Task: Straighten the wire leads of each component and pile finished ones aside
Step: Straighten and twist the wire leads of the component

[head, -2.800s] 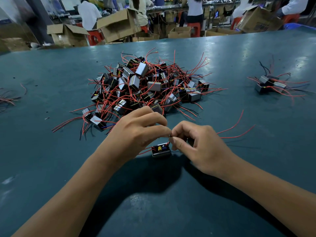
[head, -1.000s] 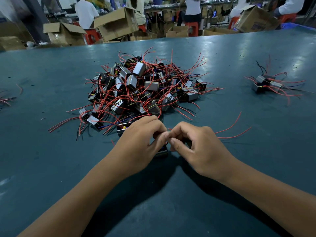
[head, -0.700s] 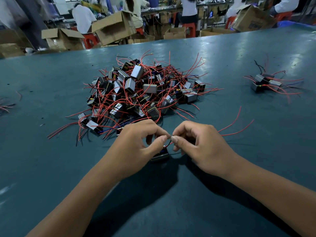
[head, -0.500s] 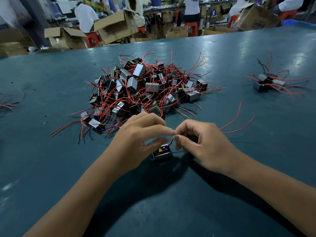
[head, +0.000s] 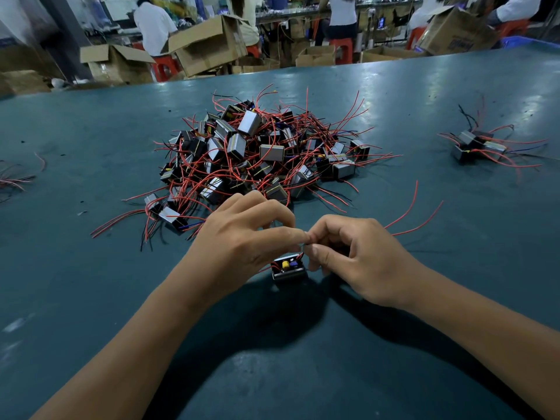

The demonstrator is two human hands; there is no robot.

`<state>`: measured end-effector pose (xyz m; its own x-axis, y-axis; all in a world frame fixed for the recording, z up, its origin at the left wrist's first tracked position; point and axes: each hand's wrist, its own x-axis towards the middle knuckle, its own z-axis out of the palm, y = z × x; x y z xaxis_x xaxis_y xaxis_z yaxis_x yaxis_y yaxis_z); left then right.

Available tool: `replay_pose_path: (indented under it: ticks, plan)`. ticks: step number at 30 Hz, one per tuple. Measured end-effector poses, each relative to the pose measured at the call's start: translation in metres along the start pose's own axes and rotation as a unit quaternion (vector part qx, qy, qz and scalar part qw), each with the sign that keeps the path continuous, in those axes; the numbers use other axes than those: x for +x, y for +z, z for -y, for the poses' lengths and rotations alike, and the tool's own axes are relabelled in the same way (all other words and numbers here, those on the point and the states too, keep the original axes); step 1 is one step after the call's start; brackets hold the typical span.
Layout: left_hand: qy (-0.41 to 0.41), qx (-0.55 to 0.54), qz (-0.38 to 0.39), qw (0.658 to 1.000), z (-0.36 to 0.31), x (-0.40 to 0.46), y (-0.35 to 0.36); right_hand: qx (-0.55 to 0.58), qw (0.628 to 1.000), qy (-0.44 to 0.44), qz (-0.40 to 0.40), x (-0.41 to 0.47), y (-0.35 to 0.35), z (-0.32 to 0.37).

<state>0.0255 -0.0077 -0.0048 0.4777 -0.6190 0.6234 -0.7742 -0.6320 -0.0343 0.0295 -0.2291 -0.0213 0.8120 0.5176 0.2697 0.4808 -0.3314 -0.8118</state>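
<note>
The left hand (head: 242, 241) and right hand (head: 360, 259) meet fingertip to fingertip, each pinching a thin wire lead (head: 303, 246) — it rises from the small component (head: 288, 269) sitting on the green table (head: 303, 374) just below them. The big tangled pile (head: 257, 156) lies beyond; a smaller pile (head: 475, 145) sits far right. A cardboard box (head: 454, 31) at the back bears print — too blurred to read.

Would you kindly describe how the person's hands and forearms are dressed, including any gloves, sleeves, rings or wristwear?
Both are bare. The left hand and the right hand wear no gloves, and no ring shows on the visible fingers. Neither wrist carries a watch or band. The left forearm and the right forearm are uncovered to the picture's edge, with no sleeve in view.
</note>
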Motion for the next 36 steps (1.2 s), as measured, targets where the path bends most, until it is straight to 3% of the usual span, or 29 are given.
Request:
replay_pose_path:
  ticks: [10,36]
  plan:
    - [0.065,0.1,0.012,0.993,0.0,0.001,-0.006,0.014,1.0,-0.006,0.007,0.0,0.001,0.0]
    - [0.103,0.128,0.044,0.985,0.0,-0.002,-0.011,-0.006,0.999,-0.014,0.028,-0.001,0.001,0.002]
